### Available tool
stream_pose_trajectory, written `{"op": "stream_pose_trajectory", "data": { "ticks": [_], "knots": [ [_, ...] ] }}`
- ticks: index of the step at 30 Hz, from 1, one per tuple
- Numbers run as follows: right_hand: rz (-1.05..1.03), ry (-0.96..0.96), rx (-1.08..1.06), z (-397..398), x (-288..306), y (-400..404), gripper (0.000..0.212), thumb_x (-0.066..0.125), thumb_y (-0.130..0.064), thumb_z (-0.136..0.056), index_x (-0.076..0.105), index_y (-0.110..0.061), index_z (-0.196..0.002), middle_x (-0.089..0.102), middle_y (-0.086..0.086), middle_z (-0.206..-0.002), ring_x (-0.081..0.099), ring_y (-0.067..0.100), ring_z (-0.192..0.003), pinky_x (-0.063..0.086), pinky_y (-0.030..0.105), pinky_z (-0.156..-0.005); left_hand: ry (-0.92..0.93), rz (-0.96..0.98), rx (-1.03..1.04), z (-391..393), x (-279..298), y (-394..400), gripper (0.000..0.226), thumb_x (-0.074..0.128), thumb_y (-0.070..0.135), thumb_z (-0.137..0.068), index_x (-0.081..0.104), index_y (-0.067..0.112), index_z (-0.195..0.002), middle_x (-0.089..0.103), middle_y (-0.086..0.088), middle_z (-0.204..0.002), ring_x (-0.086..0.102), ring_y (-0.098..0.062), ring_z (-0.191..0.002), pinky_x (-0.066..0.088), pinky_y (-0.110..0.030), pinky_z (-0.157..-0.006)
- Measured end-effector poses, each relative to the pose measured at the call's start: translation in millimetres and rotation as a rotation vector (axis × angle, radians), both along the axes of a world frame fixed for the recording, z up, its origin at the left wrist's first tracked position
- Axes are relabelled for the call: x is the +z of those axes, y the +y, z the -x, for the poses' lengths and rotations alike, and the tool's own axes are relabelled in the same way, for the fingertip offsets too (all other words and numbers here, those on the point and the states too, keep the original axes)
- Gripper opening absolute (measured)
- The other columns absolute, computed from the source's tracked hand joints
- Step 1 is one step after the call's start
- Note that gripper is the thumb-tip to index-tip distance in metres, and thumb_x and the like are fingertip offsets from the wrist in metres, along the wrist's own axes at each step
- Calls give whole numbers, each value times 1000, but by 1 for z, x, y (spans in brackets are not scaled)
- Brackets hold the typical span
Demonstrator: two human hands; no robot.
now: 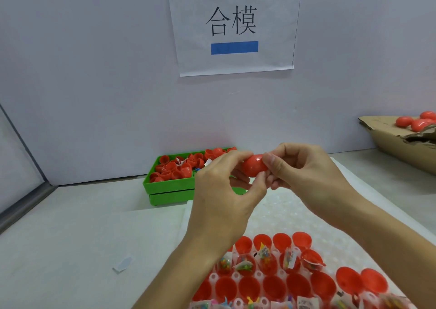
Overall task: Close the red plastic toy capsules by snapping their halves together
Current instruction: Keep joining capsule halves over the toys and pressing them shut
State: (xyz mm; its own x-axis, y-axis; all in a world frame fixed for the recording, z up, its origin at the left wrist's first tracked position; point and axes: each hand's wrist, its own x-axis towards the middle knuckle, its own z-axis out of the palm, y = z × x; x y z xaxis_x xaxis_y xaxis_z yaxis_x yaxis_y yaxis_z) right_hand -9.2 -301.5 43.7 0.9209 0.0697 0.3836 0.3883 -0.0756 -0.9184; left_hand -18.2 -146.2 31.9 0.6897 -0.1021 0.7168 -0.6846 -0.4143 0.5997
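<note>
Left hand and right hand gripping red capsule, green tray of red halves, cardboard box holding closed capsules

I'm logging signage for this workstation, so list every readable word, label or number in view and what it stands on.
"合模": large black characters on the white paper sheet on the wall, above a blue tape strip.
Print on the small toy packets in the open red capsule halves: too small and blurred to read.
No text shows on the green tray, the cardboard box or the held capsule.
</note>
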Motion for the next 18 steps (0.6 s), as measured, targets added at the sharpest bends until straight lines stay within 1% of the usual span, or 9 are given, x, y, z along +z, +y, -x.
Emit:
{"op": "stream_pose_trajectory", "data": {
  "ticks": [5, 8, 10, 12, 14, 16, 18],
  "knots": [
    [-16, -15, -2, 1, 0, 1, 33, 65, -39, -74, 68, -7, -78, 68, 3, -61, 64, 12, -57, 53, 22, -59, -37, -49, -3, -1, 2, 2, 22, 74, 24, -87, 70, 20, -108, 69, 10, -90, 66, -7, -82, 57, -21, -71],
    [-26, -21, 16, 3, 2, 3, 37, 65, -42, -74, 67, -5, -78, 68, 3, -61, 63, 13, -57, 52, 21, -59, -38, -13, -28, 0, 4, 3, 13, 69, 31, -86, 70, 27, -98, 68, 13, -81, 67, -8, -77, 57, -20, -67],
    [-15, -30, 23, 4, 4, 3, 38, 64, -43, -76, 68, -5, -79, 68, 3, -61, 63, 13, -57, 53, 21, -59, -4, 17, -53, -1, 4, 4, 10, 66, 39, -85, 66, 33, -93, 68, 15, -81, 67, -4, -75, 55, -15, -64],
    [-21, -36, 43, 5, 6, 3, 33, 62, -39, -79, 69, -6, -82, 70, 4, -65, 64, 15, -59, 55, 22, -60, 75, 62, -59, -3, 2, 5, 13, 65, 38, -87, 63, 33, -99, 70, 16, -84, 68, -4, -75, 54, -13, -63],
    [-12, -54, 45, 6, 6, 3, 24, 61, -30, -84, 72, -10, -88, 72, 5, -70, 66, 16, -61, 56, 23, -61, 247, 220, -158, -7, 1, 5, 9, 60, 26, -96, 64, 22, -102, 74, 5, -82, 71, -13, -72, 57, -20, -63],
    [40, -96, 10, 6, 5, 2, 10, 65, -18, -89, 75, -16, -92, 73, 1, -71, 67, 11, -63, 54, 21, -61, 477, 473, -325, -9, 4, 5, 17, 50, 17, -101, 66, 11, -101, 75, -11, -82, 72, -23, -69, 59, -28, -64],
    [81, -132, -7, 6, 5, 3, 13, 68, -9, -89, 75, -19, -93, 72, -3, -69, 65, 7, -60, 52, 17, -61, 633, 666, -442, -10, 8, 6, 25, 45, 14, -103, 66, 2, -99, 74, -21, -84, 71, -27, -69, 59, -32, -66]
  ]
}}
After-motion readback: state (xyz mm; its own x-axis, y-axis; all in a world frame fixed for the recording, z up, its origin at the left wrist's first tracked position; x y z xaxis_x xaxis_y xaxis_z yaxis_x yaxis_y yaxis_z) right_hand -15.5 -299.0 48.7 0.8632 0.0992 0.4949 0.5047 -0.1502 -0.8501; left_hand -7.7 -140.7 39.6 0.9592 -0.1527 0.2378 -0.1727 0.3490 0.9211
